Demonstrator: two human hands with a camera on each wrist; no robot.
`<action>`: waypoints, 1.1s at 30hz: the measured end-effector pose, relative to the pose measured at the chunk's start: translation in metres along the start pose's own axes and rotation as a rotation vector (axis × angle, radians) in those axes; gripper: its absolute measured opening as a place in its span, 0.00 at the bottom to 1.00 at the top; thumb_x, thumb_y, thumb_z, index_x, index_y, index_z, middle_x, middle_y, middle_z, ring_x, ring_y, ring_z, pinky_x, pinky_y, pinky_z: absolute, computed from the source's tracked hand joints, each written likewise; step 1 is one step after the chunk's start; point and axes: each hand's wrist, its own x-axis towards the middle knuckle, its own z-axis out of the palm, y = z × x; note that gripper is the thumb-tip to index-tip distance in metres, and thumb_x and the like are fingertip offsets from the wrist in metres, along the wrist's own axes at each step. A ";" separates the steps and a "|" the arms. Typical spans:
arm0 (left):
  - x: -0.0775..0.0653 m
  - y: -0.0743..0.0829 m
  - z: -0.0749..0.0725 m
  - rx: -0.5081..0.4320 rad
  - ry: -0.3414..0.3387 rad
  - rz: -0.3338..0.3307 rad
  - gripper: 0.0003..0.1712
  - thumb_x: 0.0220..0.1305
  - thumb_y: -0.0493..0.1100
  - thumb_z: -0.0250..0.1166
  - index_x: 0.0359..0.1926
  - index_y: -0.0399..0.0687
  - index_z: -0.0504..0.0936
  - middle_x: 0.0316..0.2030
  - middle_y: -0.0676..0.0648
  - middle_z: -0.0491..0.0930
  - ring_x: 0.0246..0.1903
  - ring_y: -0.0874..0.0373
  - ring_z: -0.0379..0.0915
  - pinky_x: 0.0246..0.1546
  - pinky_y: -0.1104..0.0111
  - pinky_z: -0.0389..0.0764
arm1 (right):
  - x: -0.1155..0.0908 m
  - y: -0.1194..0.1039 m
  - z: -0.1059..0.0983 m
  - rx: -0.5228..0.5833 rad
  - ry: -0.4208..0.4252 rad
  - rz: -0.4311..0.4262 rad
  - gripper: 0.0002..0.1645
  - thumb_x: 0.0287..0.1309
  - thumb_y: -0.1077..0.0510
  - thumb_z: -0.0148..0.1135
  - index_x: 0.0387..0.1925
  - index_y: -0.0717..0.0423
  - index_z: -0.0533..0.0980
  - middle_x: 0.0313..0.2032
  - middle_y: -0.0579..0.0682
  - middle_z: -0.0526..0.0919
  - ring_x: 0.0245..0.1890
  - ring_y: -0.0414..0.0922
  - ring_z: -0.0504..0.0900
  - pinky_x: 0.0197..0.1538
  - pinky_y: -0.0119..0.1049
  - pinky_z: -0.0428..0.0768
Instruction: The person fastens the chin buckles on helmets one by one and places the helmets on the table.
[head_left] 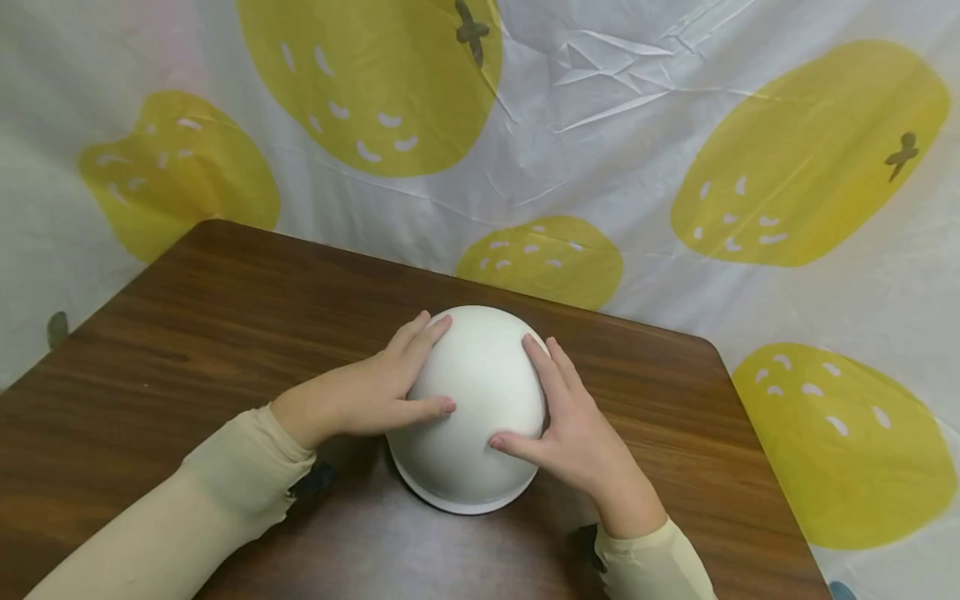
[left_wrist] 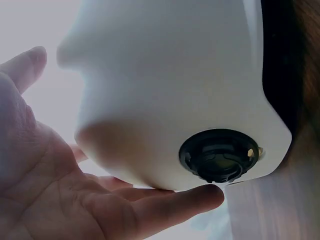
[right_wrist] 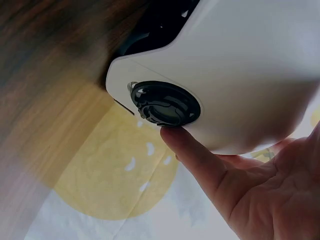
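A smooth white helmet [head_left: 480, 367] sits on the table, its rounded crown up. My left hand [head_left: 378, 387] rests on its left side, the fingers spread and extended and the thumb on the near face. On the opposite side, my right hand [head_left: 573, 425] lies against the shell in much the same way. The left wrist view shows a black round fitting [left_wrist: 220, 155] low on the shell, beside an outstretched finger. A similar black fitting [right_wrist: 165, 103] appears in the right wrist view, with a fingertip at its edge. The helmet's inside is mostly hidden.
The brown wood-grain table [head_left: 247, 308] extends around the helmet, its far edge close behind. Beyond it hangs a creased white curtain [head_left: 615, 158] with yellow fruit prints, running along the back and right side.
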 end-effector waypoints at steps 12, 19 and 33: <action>0.008 -0.010 0.004 -0.098 0.020 -0.013 0.65 0.73 0.62 0.68 0.86 0.44 0.32 0.83 0.32 0.31 0.82 0.36 0.28 0.75 0.37 0.53 | 0.001 0.001 0.001 0.005 -0.001 0.002 0.73 0.48 0.25 0.80 0.86 0.27 0.47 0.85 0.57 0.44 0.79 0.66 0.57 0.67 0.68 0.71; 0.012 -0.015 0.005 -0.201 0.026 -0.109 0.70 0.67 0.63 0.72 0.85 0.39 0.33 0.81 0.27 0.40 0.80 0.31 0.42 0.73 0.35 0.57 | 0.000 0.001 0.001 0.009 0.000 -0.005 0.73 0.48 0.26 0.80 0.86 0.29 0.47 0.84 0.57 0.45 0.79 0.66 0.57 0.67 0.68 0.70; 0.008 -0.014 -0.001 -0.345 -0.099 -0.319 0.79 0.62 0.73 0.70 0.83 0.36 0.26 0.79 0.23 0.46 0.74 0.33 0.59 0.72 0.41 0.63 | 0.001 0.002 0.001 0.016 -0.001 -0.012 0.74 0.47 0.28 0.82 0.86 0.31 0.48 0.84 0.58 0.45 0.80 0.65 0.54 0.69 0.68 0.69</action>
